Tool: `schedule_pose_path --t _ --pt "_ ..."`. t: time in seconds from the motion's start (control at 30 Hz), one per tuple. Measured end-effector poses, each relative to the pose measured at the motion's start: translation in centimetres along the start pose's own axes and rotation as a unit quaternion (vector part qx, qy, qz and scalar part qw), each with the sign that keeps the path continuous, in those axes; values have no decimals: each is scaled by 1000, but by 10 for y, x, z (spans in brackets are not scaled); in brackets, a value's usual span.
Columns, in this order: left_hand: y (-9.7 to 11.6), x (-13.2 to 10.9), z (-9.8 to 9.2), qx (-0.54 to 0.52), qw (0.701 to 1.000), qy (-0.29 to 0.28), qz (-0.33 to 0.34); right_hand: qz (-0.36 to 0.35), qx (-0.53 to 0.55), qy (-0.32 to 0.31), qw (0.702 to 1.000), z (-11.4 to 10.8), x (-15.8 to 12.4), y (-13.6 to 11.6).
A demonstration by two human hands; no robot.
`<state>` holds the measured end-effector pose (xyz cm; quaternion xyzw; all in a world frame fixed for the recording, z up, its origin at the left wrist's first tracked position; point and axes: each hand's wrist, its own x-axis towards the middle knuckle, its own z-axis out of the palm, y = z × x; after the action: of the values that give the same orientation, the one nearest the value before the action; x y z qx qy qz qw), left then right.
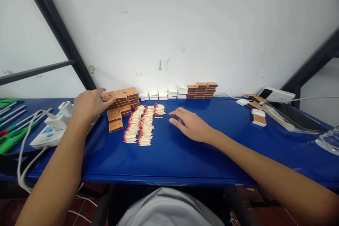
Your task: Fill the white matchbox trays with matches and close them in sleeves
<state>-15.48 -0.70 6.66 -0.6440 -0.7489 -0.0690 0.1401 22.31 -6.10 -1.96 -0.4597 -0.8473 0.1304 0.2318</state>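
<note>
Just to the right of the left hand (90, 102), stacked brown matchboxes (131, 96), with long axes running crosswise, from left-hand side toward right, right ends angled slightly away from the body. With thumb and fingers of the left hand around the nearest upper box; cannot tell whether gripping or only touching. Between the hands, wooden matches (145, 123) laid in columns, long axes likewise crosswise, red heads toward the left hand, bare ends toward the right hand (185, 123). Just off the right fingertips, one single match (158, 117), also crosswise. Holding nothing in the right hand, with fingers loosely bent. Beyond both hands, white trays (162, 95) and another matchbox stack (201, 91). Outward of the left hand, a white power strip (47, 136). Beneath everything, a blue table (185, 162).
</note>
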Motion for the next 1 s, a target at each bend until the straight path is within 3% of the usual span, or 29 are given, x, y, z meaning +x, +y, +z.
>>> schedule_pose_path --t 0.47,0.57,0.67,0.77,0.9,1.0 --pt "-3 -1 1 -5 1000 -9 8 3 -3 -14 1000 0 -1 0" --pt "-4 -2 2 -18 999 37 18 -3 -18 -5 1000 -5 1 2" --pt "2 -3 6 -41 986 155 41 9 -59 20 998 -16 13 17" --pt "24 -9 13 -86 945 272 158 37 -126 53 990 -30 38 47" --pt "68 -27 32 -184 866 239 400 71 -221 89 969 -48 77 85" --pt "91 -43 45 -206 820 208 493 78 -251 111 958 -55 101 96"
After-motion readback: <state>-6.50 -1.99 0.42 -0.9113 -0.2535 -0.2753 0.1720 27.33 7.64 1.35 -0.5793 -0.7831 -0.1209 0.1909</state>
